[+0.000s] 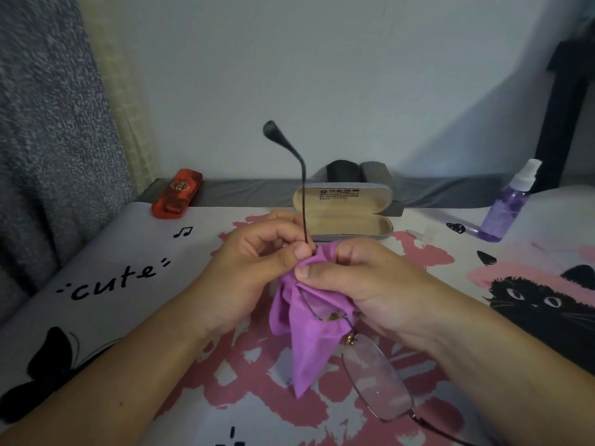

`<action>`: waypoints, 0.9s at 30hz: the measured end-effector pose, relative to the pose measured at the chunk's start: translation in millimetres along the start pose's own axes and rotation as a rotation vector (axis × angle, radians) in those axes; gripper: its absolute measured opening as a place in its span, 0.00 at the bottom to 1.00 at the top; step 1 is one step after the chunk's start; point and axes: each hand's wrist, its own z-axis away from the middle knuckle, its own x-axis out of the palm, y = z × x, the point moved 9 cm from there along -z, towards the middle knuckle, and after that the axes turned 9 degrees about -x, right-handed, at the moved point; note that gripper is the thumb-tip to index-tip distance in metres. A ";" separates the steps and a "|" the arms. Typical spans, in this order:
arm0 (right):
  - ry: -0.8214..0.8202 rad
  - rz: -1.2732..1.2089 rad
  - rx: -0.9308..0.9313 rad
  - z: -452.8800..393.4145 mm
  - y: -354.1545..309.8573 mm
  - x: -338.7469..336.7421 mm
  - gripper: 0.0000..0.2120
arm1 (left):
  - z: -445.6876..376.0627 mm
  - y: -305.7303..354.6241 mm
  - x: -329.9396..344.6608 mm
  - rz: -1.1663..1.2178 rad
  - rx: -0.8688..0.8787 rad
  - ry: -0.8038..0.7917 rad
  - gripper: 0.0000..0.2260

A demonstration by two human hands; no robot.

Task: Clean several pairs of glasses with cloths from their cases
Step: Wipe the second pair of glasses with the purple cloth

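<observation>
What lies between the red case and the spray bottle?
In the head view, the open glasses case lies between the red case and the spray bottle.

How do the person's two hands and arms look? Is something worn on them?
Both forearms are bare, with no sleeves in view. The left hand and the right hand wear no gloves, rings, watch or bracelet. The visible nails on the fingers are short and unpainted.

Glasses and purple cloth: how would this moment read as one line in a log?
step: wiping lens | left hand: holds glasses | right hand: pinches purple cloth over lens | open case: behind hands
</observation>
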 end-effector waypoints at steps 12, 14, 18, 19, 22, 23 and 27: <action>-0.152 -0.186 0.037 4.7 3.8 6.7 0.12 | 2.0 8.3 -2.3 -0.040 0.034 -0.001 0.04; -0.175 -0.137 0.022 3.5 3.8 6.7 0.13 | 1.9 8.1 -0.7 -0.114 0.068 0.006 0.02; -0.079 -0.025 -0.015 -0.3 6.4 0.7 0.06 | 1.5 7.4 2.6 -0.191 0.111 0.018 0.08; -0.067 -0.035 -0.021 0.0 5.6 1.3 0.05 | 1.2 7.4 2.9 -0.198 0.114 0.020 0.08; -0.057 -0.113 -0.031 -0.7 6.1 7.5 0.08 | -0.4 6.9 4.6 -0.190 0.098 0.013 0.02; -0.048 -0.136 -0.030 -1.2 6.0 8.7 0.11 | -0.7 5.6 4.8 -0.192 0.093 0.010 0.02; -0.008 -0.125 -0.059 -2.9 -0.8 6.8 0.13 | -1.6 0.2 -2.0 -0.050 0.021 0.024 0.08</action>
